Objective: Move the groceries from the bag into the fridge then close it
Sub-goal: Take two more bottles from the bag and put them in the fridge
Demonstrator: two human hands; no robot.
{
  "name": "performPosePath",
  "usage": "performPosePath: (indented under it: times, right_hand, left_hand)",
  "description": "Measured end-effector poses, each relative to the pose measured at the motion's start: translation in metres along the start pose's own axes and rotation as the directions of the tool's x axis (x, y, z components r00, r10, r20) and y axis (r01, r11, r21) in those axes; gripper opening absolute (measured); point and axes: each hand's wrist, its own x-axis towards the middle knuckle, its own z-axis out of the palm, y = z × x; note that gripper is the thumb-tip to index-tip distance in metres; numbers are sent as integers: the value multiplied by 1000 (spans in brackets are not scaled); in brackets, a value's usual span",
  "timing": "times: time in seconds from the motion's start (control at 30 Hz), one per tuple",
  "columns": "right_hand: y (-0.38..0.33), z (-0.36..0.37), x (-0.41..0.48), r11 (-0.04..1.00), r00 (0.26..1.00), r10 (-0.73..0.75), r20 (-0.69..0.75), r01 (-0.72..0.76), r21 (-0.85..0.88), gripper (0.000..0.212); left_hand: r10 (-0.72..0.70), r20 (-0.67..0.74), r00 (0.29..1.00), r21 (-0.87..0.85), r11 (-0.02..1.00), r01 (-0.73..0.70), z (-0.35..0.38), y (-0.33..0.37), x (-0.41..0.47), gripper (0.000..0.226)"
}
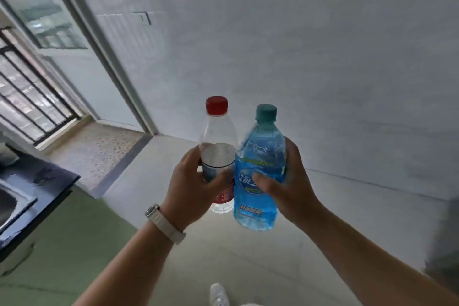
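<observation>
2 upright bottles held side by side, touching: clear red-capped plastic bottle [218,146] gripped by left hand [192,186], blue teal-capped plastic bottle [258,176] gripped by right hand [283,187]

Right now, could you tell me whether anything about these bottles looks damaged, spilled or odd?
Nothing is spilled. The one oddity: the red-capped bottle in the left hand is only part full.

The left forearm [129,263] and right forearm [360,261] are bare from the lower edge of the view up to the left hand [191,181] and right hand [285,196]. Round the left wrist runs a wide, flat, cream-white strap [166,225]; blur hides its texture. At its outer end sits a silver-grey metal piece [152,210], either a buckle or a watch case. Low in the middle shows a white shoe [218,294], with a sliver of pale cloth [248,304] just beside it.
</observation>
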Motion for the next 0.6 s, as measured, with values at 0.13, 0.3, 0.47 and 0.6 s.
performPosePath:
  times: [0.13, 0.3, 0.47, 0.6]
  right_hand:
    - [0, -55, -15, 999, 976, 30, -217, -37, -32, 69]
    - [7, -98, -24, 993, 902, 57, -428, -97, -73, 65]
    - [11, -119, -16, 987, 791, 52, -609, -135, -92, 64]
    - [7, -133, -6, 980, 712, 34, -701, -160, -115, 66]
  left_hand:
    - [64, 198, 978, -116, 992, -41, 61, 11, 33, 63]
    - [136, 401, 906, -251, 967, -34, 122, 12, 70, 60]
    - [226, 565, 793, -356, 935, -13, 167, 14, 114, 59]
    - [307, 636, 708, -416, 909, -21, 196, 18, 148, 58]
